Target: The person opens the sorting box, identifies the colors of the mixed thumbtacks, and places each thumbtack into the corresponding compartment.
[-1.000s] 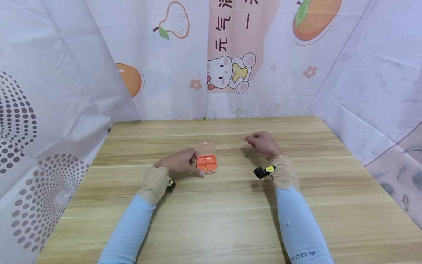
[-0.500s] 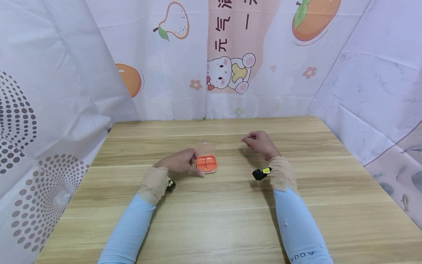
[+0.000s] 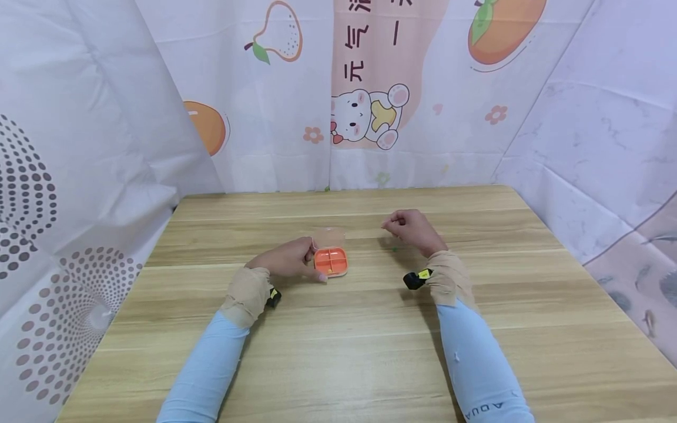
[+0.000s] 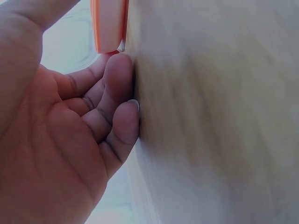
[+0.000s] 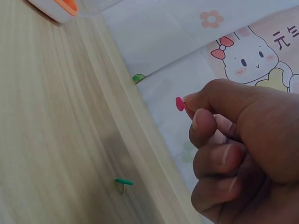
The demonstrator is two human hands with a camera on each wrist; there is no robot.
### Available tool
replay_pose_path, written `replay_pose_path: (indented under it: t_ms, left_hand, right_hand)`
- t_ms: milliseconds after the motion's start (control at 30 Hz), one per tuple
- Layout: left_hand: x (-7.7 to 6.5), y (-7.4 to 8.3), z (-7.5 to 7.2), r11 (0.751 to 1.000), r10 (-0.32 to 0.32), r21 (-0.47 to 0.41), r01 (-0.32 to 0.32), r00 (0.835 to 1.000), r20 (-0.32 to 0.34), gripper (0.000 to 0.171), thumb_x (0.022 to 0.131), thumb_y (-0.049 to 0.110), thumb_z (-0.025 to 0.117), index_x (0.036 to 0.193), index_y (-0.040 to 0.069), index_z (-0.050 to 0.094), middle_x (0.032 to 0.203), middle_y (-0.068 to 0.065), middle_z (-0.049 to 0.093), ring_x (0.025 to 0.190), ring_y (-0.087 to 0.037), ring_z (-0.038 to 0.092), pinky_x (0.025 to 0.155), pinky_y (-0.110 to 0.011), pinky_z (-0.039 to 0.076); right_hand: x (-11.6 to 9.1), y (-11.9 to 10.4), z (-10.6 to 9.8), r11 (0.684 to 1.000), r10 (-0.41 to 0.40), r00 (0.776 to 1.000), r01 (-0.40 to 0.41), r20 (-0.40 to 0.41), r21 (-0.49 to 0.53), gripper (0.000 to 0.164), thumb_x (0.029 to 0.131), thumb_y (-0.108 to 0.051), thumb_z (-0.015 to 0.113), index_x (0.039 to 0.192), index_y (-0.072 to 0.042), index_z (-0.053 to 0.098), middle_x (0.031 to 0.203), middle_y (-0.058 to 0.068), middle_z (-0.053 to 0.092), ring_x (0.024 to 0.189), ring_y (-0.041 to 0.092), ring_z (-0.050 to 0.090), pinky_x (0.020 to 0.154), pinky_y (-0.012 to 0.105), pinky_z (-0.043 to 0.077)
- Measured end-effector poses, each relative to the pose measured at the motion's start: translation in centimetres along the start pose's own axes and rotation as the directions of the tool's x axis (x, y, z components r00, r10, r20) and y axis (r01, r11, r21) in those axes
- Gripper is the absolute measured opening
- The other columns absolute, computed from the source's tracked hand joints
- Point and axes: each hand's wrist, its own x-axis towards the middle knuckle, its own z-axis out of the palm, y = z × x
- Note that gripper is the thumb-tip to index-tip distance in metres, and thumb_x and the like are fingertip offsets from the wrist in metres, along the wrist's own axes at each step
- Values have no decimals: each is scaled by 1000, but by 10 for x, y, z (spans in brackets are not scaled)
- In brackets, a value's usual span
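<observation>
The right hand (image 3: 415,230) pinches a pink pin (image 5: 179,104) between thumb and index finger; this grip is closed at the tips, with the pin's round head jutting out past them and the other 3 fingers curled in. The hand is raised over the worktop (image 3: 370,358), well to the right of the orange box (image 3: 339,256). Under it a green pin (image 5: 124,181) sits on the worktop, a thin shank showing beside its flat head. The left hand (image 3: 285,259) holds the box at its left side, this grip spread just enough to span it: thumb at the near left corner, fingers at the far left, partly covering that side. The box has 4 compartments, and a small yellow bit (image 3: 330,271) lies in the near left compartment, close to the thumb. The clear lid (image 3: 329,237) extends from the far side of the box, away from the person. Black cameras (image 3: 416,279) sit at the 2 wrists, over tan wraps (image 3: 453,276) and pale blue sleeves (image 3: 483,358). Behind the worktop hangs a printed curtain (image 3: 254,158) with fruit, flowers and a cartoon animal.
</observation>
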Motion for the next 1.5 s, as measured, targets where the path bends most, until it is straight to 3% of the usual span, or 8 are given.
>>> replay_pose_path:
  t_ms: [400, 567, 867, 1167, 1500]
  left_hand:
    - [-1, 1, 0, 1000, 1, -12, -1, 1000, 2, 62, 79, 42, 91, 112, 7, 50, 93, -6, 51, 83, -16, 46, 74, -32, 42]
    - [0, 0, 0, 1000, 14, -23, -14, 1000, 1, 63, 78, 40, 91, 112, 7, 49, 94, -7, 51, 84, -16, 46, 75, -32, 42]
    - [-3, 4, 0, 999, 7, -47, -7, 1000, -1, 64, 78, 37, 92, 113, 8, 48, 98, -8, 52, 87, -17, 47, 77, -33, 42]
    - [-2, 1, 1, 991, 63, -122, -61, 998, 13, 66, 78, 30, 93, 124, 12, 48, 105, -5, 58, 91, -18, 46, 81, -33, 42]
    - [-2, 1, 1, 991, 71, -112, -70, 997, 10, 71, 78, 31, 93, 127, 11, 47, 118, -3, 58, 104, -17, 54, 95, -36, 44]
  right_hand:
    - [5, 0, 6, 999, -42, 999, 42, 28, -7, 22, 104, -18, 61, 111, 0, 72, 83, 19, 62, 74, 22, 55, 65, 30, 46]
    - [5, -2, 9, 999, -42, 998, 43, 41, -13, 22, 104, -22, 64, 110, -3, 73, 91, 20, 67, 76, 29, 57, 62, 30, 46]
    - [5, -6, 13, 999, -52, 997, 53, 59, -6, 20, 103, -22, 64, 107, -5, 74, 92, 22, 68, 70, 20, 53, 59, 28, 44]
    - [7, -8, 18, 998, -59, 994, 57, 96, 19, 15, 103, -18, 61, 103, -9, 73, 97, 18, 72, 72, 21, 53, 59, 27, 42]
    - [7, -10, 23, 997, -72, 993, 70, 96, 26, 15, 103, -18, 62, 102, -8, 73, 91, 21, 69, 66, 16, 49, 56, 25, 40]
